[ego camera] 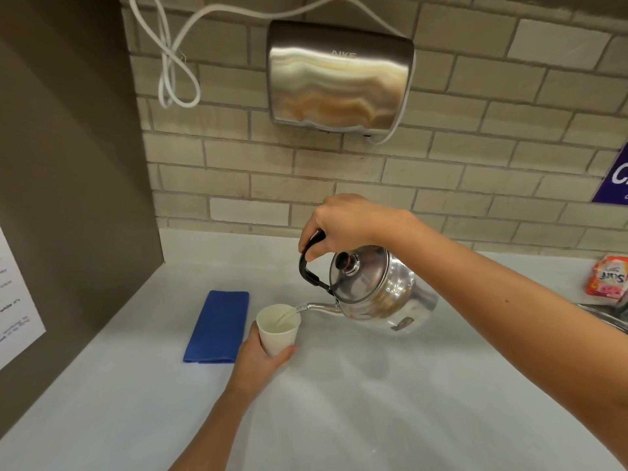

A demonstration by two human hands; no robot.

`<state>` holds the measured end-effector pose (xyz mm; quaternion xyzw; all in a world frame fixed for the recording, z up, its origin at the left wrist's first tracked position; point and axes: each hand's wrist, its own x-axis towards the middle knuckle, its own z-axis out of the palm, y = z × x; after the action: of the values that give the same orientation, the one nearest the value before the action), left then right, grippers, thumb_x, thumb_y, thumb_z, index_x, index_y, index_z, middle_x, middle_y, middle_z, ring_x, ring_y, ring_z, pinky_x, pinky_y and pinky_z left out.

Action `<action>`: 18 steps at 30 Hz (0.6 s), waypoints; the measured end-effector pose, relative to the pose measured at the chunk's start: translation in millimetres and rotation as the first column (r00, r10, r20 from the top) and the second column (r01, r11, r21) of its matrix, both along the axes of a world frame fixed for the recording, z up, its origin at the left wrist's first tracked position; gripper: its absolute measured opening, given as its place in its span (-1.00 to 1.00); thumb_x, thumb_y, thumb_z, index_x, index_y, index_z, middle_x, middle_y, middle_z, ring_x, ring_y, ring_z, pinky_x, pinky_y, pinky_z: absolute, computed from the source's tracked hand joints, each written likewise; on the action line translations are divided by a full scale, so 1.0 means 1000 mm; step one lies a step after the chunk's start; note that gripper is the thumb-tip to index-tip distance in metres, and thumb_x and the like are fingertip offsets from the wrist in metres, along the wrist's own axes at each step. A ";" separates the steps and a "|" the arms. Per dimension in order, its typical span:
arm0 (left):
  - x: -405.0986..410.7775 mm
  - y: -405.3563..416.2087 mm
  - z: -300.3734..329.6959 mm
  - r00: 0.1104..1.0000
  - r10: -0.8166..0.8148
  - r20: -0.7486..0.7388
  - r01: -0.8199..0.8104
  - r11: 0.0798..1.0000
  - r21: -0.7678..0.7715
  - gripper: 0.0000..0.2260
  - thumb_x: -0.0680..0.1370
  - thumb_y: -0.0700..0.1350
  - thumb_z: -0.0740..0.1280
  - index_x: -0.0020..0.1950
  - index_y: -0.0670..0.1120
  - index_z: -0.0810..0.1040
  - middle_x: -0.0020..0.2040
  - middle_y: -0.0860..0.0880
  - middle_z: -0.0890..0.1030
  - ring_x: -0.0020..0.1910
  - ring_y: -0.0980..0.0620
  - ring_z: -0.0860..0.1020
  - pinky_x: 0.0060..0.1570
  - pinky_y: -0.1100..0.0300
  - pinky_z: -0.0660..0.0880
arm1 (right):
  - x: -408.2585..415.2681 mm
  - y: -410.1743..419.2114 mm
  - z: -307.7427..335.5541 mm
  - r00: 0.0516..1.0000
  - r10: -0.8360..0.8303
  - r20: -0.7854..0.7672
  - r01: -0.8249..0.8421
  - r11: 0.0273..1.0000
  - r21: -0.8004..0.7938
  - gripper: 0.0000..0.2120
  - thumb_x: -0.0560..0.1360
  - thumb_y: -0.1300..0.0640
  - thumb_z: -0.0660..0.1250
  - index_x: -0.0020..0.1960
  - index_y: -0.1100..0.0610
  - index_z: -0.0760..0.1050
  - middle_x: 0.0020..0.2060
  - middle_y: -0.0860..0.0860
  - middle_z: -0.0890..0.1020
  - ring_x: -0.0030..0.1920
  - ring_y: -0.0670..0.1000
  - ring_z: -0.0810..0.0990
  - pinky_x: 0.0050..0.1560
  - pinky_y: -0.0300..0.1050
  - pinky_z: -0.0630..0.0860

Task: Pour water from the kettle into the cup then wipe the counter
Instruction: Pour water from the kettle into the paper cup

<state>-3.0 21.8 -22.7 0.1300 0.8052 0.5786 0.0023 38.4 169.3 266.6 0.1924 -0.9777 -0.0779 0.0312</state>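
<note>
A shiny steel kettle point(377, 294) with a black handle hangs tilted to the left above the white counter point(356, 402). My right hand point(343, 222) grips its handle from above. Its spout reaches over the rim of a white paper cup point(279, 329), and a thin stream of water runs into the cup. My left hand point(260, 362) holds the cup from below and behind, slightly tilted toward the spout. A folded blue cloth point(219, 326) lies flat on the counter just left of the cup.
A steel hand dryer point(339, 76) with a looped white cord hangs on the tiled wall behind. A brown side panel point(68, 164) closes the left. An orange packet point(608, 278) and a sink edge point(608, 316) sit at the far right.
</note>
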 end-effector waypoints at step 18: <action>-0.002 0.000 -0.002 1.000 0.002 0.008 -0.002 1.000 0.008 -0.27 0.25 0.05 0.54 0.33 0.00 0.28 0.06 0.09 0.46 0.01 0.07 0.46 -0.06 0.21 0.43 | -0.005 0.000 -0.002 1.000 0.020 -0.009 -0.020 1.000 0.009 -0.79 0.41 -0.14 0.37 0.02 -0.14 0.59 -0.16 -0.13 0.67 -0.24 -0.08 0.50 -0.32 -0.18 0.40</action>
<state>-5.1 21.4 -24.9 0.1267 0.8030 0.5823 0.0043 33.8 168.9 264.4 0.2018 -0.9753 -0.0828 0.0354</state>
